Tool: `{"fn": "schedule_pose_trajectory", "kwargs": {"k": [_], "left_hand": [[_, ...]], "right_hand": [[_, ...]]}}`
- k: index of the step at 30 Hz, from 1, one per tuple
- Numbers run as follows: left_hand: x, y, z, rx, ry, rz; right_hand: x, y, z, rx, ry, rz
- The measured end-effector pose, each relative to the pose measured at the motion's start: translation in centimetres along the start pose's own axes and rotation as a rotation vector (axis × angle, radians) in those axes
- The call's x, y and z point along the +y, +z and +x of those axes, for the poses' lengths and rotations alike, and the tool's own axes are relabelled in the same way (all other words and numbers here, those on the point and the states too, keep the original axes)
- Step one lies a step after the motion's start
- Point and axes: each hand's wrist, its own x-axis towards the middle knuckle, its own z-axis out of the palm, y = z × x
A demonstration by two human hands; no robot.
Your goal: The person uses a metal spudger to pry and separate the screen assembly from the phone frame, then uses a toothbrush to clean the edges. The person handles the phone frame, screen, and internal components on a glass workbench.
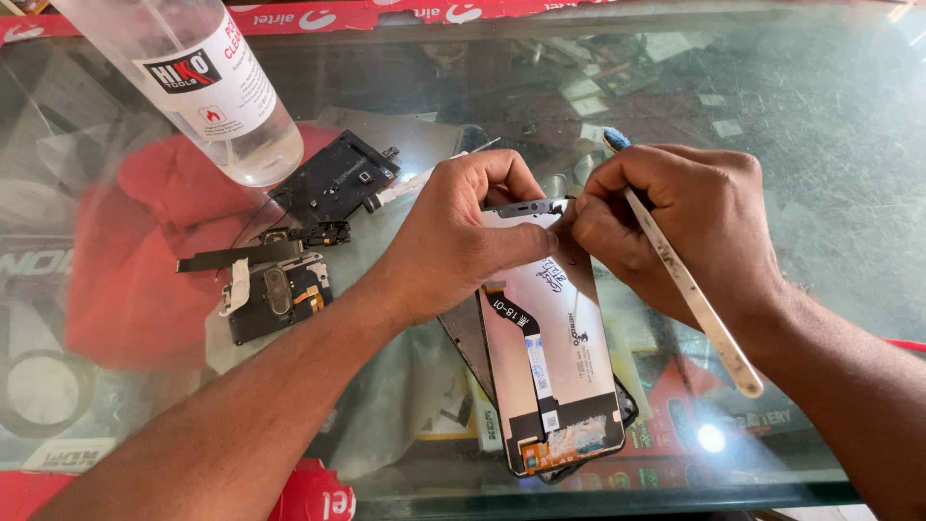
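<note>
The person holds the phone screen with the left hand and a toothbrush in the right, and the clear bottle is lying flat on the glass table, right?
Not quite: in the head view the clear bottle stands on the glass table, not flat. The left hand does hold the phone screen, and the right hand the toothbrush.

I see my left hand (pixel 463 236) gripping the top edge of a phone display panel (pixel 550 357), which lies back side up on the glass counter (pixel 810 125). A black flex ribbon (pixel 526 338) runs down the back of the panel. My right hand (pixel 675 227) holds a white toothbrush (pixel 690 289) with its bristle end (pixel 615 140) pointing away from me, fingertips touching the panel's top edge. To the left lie black phone parts (pixel 289 256) and a clear liquid bottle (pixel 207 82), on and near a red cloth (pixel 135 260).
</note>
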Motion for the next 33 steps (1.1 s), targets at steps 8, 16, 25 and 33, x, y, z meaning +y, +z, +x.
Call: {"fn": "schedule_pose_trajectory", "kwargs": {"k": [8,16,25,33], "left_hand": [[-0.3,0.0,0.1,-0.010,0.070,0.030],[0.1,-0.1,-0.1,-0.010,0.002,-0.004],[0.1,-0.2,-0.1,-0.016,0.096,0.007],[-0.2,-0.3,-0.2,0.002,0.057,0.026]], "right_hand": [[0.6,0.0,0.4,-0.009,0.212,0.204],[1.0,0.2,0.7,-0.029,0.533,0.849],[0.4,0.2,0.9,-0.077,0.404,0.547],[-0.5,-0.2,0.8,-0.119,0.371,0.409]]}}
